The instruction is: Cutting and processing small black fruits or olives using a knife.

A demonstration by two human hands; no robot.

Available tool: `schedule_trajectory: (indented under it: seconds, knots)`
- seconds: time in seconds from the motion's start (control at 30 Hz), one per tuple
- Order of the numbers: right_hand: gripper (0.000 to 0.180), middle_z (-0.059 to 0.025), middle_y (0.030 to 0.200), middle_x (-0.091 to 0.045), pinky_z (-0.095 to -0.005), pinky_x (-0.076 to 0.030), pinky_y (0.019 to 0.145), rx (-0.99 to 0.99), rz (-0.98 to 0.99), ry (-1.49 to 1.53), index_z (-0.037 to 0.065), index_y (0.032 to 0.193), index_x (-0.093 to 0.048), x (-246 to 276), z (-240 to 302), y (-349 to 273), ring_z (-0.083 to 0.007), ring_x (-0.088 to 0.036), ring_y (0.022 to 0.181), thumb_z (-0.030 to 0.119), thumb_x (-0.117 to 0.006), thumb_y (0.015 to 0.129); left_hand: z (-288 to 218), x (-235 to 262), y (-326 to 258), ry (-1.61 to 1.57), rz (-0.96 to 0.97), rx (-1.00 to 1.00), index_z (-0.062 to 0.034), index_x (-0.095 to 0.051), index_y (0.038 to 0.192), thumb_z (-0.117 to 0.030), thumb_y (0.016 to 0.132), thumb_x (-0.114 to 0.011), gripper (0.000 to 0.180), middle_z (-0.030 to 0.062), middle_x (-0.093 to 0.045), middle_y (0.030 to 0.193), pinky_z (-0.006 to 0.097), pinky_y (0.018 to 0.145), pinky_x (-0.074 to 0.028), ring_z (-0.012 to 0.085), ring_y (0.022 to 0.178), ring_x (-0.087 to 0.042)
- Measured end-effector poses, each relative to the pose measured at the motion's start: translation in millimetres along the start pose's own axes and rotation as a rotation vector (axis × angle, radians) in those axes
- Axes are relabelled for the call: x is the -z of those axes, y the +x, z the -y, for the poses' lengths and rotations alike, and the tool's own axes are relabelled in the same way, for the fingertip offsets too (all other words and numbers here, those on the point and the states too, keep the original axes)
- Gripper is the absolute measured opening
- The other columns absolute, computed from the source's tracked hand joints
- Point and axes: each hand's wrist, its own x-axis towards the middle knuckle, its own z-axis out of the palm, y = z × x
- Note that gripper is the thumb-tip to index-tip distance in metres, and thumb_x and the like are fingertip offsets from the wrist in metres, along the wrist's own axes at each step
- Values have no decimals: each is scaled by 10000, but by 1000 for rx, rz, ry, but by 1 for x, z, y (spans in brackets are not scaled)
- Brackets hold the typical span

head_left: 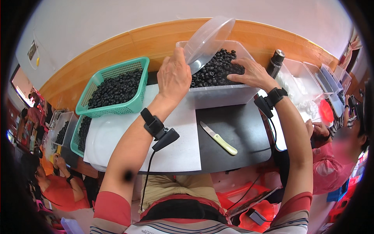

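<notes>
My left hand (174, 76) is closed on the edge of a clear round plastic bowl (212, 35), which it holds tilted on its side over the left part of a clear plastic bin (228, 96). Small black ring-shaped pieces (214, 72) with holes in their middles fill much of that bin. Over the bin's right side reaches my right hand (255, 74), its thumb and fingers apart, fingertips at the black pieces. Nothing shows in its grasp. Each wrist wears a black strap with a small cabled device.
A green basket (113, 109) of black pieces stands left, another container partly under it. A knife (220, 139) with a pale green handle lies on the dark table (249, 128), beside white paper (179, 144). A black flask (276, 62) stands right. People sit on both sides.
</notes>
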Motion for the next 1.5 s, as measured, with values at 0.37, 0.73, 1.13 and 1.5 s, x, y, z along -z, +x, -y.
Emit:
schedule_trajectory:
  seconds: [0.37,0.73,1.13,1.5]
  knots:
    - [1015,-260,1313,-603,-399,-446,1066,9,199,-192,-68,1365,-529,19,2,11,-348,-576,1251,643,-765,680,9,-6,17,-25,251,250,35,-426,1118,-59,867,-501,278,257,-695,880,563,742,-512,455,820,-676]
    - [1167,-316,1476,-417,-389,-316,1167,-140,350,23,-81,1497,-289,-9,-4,34,-392,-388,1413,515,-862,673,5,-11,17,-139,414,409,-4,-431,1183,-93,847,-467,350,196,-725,1037,537,902,-491,450,989,-663]
    - [1112,-274,1423,-483,-361,-442,1053,-260,245,426,-90,1487,-302,-34,-4,52,-339,-512,1291,310,-895,635,5,-11,12,-206,443,399,17,-449,1166,-98,848,-474,339,206,-723,1033,529,906,-487,453,980,-663]
    - [831,-105,1193,-589,-337,-563,592,-310,274,712,60,1404,-456,-20,56,88,-203,-625,1001,298,-876,727,0,-10,13,-377,340,521,53,-484,1173,-192,817,-579,443,288,-692,986,478,936,-482,469,1002,-649]
